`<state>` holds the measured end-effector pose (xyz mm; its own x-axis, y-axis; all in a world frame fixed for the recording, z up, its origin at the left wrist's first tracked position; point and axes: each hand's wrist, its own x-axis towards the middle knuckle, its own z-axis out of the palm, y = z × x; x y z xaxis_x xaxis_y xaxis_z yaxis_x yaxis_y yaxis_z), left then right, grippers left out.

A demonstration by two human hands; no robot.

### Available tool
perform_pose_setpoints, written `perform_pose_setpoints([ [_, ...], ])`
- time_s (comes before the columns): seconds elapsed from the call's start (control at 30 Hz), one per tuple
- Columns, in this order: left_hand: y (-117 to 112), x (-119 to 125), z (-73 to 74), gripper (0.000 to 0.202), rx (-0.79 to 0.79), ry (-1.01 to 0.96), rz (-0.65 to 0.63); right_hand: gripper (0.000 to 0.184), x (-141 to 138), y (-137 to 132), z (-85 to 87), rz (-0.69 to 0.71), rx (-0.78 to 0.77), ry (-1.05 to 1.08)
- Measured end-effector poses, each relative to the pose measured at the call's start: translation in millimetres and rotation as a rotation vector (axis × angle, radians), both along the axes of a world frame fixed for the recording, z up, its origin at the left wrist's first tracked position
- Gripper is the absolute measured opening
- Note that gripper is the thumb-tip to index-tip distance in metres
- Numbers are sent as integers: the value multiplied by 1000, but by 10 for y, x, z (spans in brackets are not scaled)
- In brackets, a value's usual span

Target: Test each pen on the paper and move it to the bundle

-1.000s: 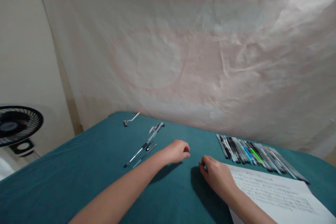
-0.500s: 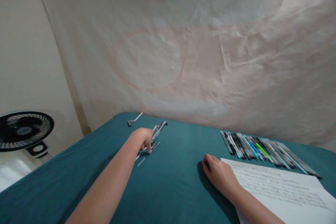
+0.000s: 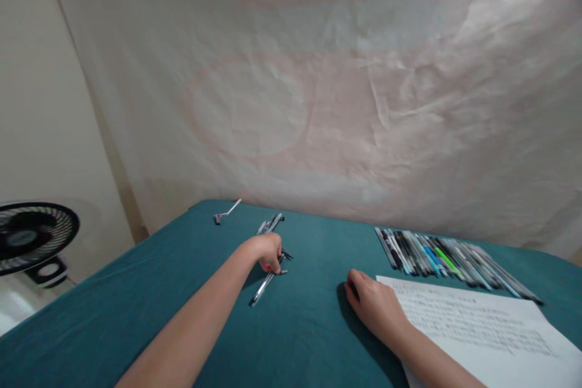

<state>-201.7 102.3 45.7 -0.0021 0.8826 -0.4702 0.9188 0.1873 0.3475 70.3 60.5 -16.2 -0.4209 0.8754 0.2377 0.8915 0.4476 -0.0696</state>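
Note:
My left hand (image 3: 271, 253) is closed, fingers pointing down, on a few pens at the middle of the teal cloth. A clear-barrelled pen (image 3: 262, 290) sticks out below it, and dark pen tips (image 3: 287, 255) show on its right side; the fingers hide the rest. Just beyond the hand lie more pens (image 3: 274, 223), grey and black, close together. My right hand (image 3: 375, 306) rests loosely curled on the cloth, with no object showing in it. It lies at the left edge of a sheet of handwritten paper (image 3: 477, 315).
A long row of pens (image 3: 448, 257), with a green and a blue one among them, lies behind the paper. A small pinkish-grey item with a white stick (image 3: 227, 212) sits at the table's far left corner. A black fan (image 3: 36, 236) stands left of the table.
My left hand has moved slightly right and toward me, and the pens under it have shifted with it. My right hand stays where it was. The view has tilted slightly.

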Motion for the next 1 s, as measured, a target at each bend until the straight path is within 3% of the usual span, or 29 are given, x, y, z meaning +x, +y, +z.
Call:
perform_pose_setpoints([
  [0.27, -80, 366, -53, 20, -7, -101, -100, 12, 6, 13, -27, 1, 14, 0],
  [0.53, -154, 547, -81, 10, 196, -26, -223, 14, 4, 19, -28, 6, 2, 11],
  [0.7, -139, 546, -122, 11, 294, -85, -242, 15, 6, 4, -18, 16, -22, 70],
  [0.87, -75, 542, -111, 19, 339, -272, -228, 21, 12, 23, 8, 46, -144, 420],
  [1.0, -114, 664, -23, 25, 342, -498, -250, 31, -11, 26, 90, 129, -351, 816],
])
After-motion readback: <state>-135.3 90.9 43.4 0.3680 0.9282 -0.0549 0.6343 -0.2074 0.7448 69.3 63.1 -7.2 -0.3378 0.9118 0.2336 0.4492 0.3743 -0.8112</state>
